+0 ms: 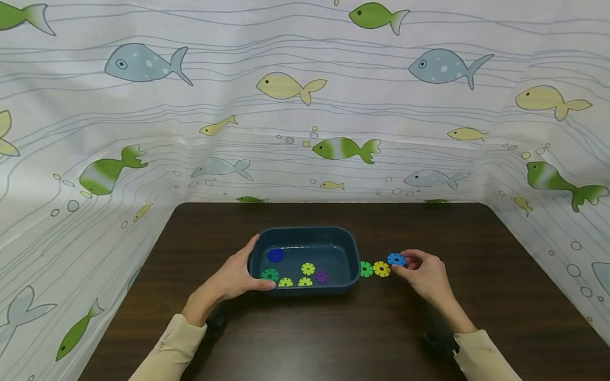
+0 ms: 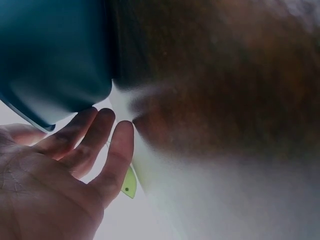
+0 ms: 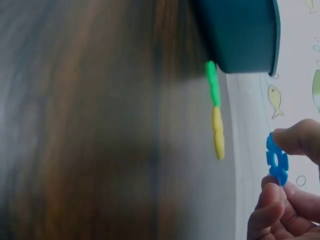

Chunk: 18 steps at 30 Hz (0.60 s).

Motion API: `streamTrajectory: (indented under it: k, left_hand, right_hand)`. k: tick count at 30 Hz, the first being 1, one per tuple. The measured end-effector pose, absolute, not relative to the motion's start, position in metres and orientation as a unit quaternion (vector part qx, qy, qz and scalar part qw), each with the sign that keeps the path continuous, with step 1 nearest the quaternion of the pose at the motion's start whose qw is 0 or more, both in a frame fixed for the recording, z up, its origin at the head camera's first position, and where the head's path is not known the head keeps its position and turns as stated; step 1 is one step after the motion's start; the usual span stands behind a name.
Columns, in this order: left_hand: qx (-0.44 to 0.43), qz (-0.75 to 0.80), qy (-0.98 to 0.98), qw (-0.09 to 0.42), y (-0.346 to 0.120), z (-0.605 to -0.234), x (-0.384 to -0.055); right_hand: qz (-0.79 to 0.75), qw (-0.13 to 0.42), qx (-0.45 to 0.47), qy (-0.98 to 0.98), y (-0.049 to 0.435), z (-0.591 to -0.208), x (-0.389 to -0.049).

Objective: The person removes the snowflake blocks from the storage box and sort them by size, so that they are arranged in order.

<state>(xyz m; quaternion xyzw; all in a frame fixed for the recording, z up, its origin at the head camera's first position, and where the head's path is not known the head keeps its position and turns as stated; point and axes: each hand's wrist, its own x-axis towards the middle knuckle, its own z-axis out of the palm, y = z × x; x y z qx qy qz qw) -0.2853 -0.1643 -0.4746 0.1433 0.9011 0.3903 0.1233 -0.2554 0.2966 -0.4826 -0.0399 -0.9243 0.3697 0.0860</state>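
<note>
A dark blue plastic tub (image 1: 310,291) stands on the table, with several notched plastic discs inside. My left hand (image 1: 239,273) holds its left end, the thumb at the front rim and the fingers around the far left corner. In the left wrist view, fingertips meet the tub's outer wall (image 2: 55,55). My right hand (image 1: 427,273) pinches a light blue notched disc (image 1: 396,259) between thumb and fingers, to the right of the tub. Between them, a green disc (image 1: 366,269) and a yellow disc (image 1: 381,269) lie edge to edge beside the tub; the right wrist view shows them end to end.
Within the tub are a dark blue disc (image 1: 275,255), a green disc (image 1: 270,274), a purple disc (image 1: 321,277) and several yellow-green discs (image 1: 308,268). A white fish-patterned sheet (image 1: 301,121) rises around the back and sides of the dark wooden table (image 1: 313,339).
</note>
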Motion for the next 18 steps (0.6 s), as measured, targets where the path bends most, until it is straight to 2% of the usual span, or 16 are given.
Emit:
streamTrajectory:
  k: [8, 18]
  left_hand:
    - [0.142, 0.387, 0.903, 0.122, -0.164, -0.475, -0.285]
    - [0.142, 0.392, 0.901, 0.118, -0.164, -0.478, -0.286]
  right_hand:
    - [0.353, 0.04, -0.041, -0.934, 0.308, -0.49, -0.26]
    - [0.334, 0.026, -0.039, -0.942, 0.312, -0.496, -0.261]
